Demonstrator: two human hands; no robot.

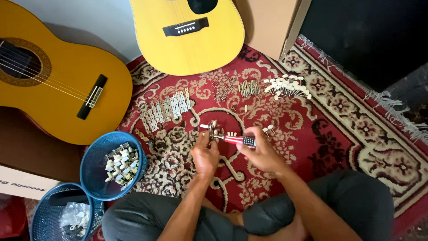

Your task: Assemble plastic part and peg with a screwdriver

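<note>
My left hand (204, 154) grips a small metal guitar tuner assembly (212, 130) with pale knobs, held above the red patterned rug (339, 129). My right hand (263, 154) holds a screwdriver (236, 140) with a red, white and blue handle, its tip pointing left into the tuner assembly. Laid out on the rug beyond my hands are a row of metal tuner plates (167, 109), a patch of small dark rings (223, 89), a cluster of brass posts (248, 88) and a group of white tuner knobs (287, 86).
Two acoustic guitars lie nearby, an orange guitar (53, 85) at the left and a yellow guitar (191, 40) at the top. A blue basket (96, 165) of assembled tuners and a second blue basket (49, 218) sit at lower left. A cardboard box (267, 22) stands behind.
</note>
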